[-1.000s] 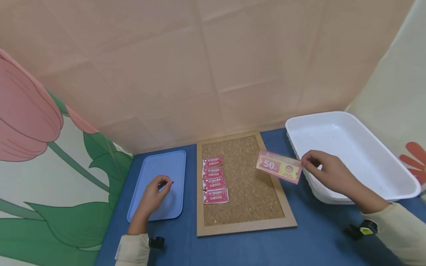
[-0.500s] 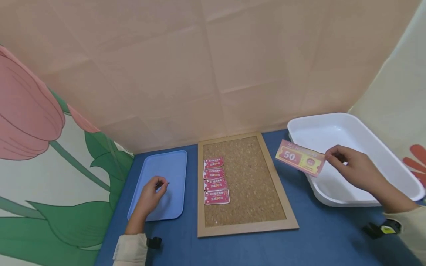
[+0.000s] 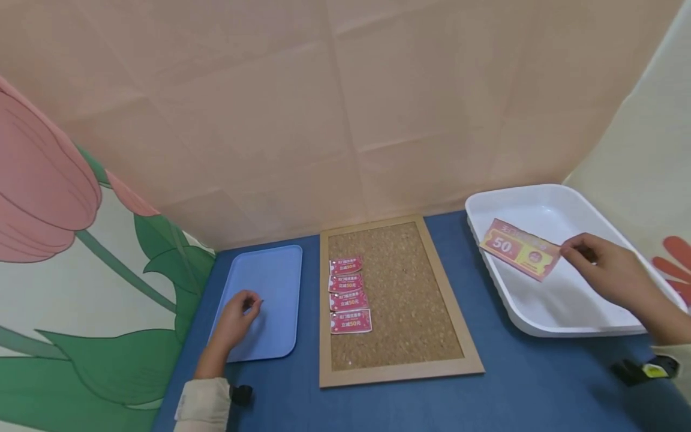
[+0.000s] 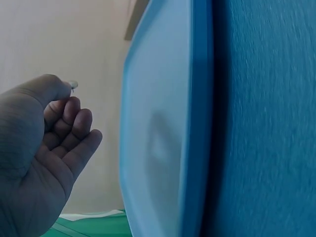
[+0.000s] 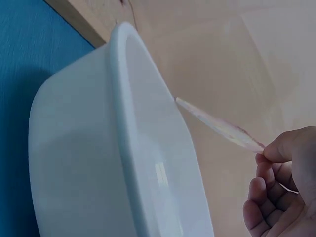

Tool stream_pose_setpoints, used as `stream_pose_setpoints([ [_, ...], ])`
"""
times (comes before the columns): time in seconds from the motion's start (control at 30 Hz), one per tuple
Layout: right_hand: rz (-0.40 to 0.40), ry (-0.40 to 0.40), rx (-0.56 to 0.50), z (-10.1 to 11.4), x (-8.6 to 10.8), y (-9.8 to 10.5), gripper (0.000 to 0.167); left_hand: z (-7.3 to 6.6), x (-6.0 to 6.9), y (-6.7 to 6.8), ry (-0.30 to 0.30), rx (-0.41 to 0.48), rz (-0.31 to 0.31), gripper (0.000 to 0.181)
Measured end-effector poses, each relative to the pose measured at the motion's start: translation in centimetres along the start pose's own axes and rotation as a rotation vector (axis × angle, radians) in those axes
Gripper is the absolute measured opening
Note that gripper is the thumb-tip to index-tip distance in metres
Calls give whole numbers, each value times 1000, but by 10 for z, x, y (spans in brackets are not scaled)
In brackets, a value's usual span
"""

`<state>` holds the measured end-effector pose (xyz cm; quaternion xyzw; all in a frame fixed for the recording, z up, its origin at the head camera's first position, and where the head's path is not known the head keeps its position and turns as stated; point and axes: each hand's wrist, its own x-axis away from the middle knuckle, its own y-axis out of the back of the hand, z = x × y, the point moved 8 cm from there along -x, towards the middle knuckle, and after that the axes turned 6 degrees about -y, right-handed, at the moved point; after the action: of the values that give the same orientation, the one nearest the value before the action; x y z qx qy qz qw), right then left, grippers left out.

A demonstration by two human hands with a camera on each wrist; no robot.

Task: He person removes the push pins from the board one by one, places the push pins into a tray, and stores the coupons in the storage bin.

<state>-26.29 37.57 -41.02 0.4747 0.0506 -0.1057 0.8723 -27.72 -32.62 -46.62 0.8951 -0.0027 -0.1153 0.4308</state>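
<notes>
My right hand [image 3: 610, 270] pinches the right end of a pink and yellow coupon [image 3: 520, 249] printed with "50". The coupon is held above the white plastic basin [image 3: 567, 331]; in the right wrist view the coupon [image 5: 217, 123] appears nearly edge-on. Over the blue tray [image 3: 281, 330], my left hand [image 3: 232, 321] pinches a tiny thumbtack [image 4: 73, 84] between thumb and forefinger, its short point showing in the left wrist view. Between the hands lies a wood-framed cork board [image 3: 405, 300], with several pink coupons [image 3: 351, 321] in a column along its left side.
A blue cloth [image 3: 399, 408] covers the table. Behind it hangs a beige backdrop [image 3: 345, 120], and a wall with a painted tulip [image 3: 43, 180] stands at the left. The basin's raised rim borders the right side.
The right hand has carried the coupon rightward, from beside the cork board to above the basin. The left hand has shifted slightly left and down over the tray, still pinching the thumbtack.
</notes>
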Motion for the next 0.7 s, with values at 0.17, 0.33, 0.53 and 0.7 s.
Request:
stream_pose_setpoints([
  [0.17, -11, -25, 10, -10, 1, 3, 33, 12, -1, 1, 42, -9, 27, 8],
  [0.33, 4, -47, 27, -17, 2, 6, 37, 21, -1, 1, 68, -40, 49, 10],
  [0.53, 21, -59, 27, -24, 2, 3, 40, 28, 1, -2, 71, -103, 65, 9],
  [0.7, 35, -50, 8, -25, 3, -3, 40, 27, 5, -5, 90, -149, 101, 9],
])
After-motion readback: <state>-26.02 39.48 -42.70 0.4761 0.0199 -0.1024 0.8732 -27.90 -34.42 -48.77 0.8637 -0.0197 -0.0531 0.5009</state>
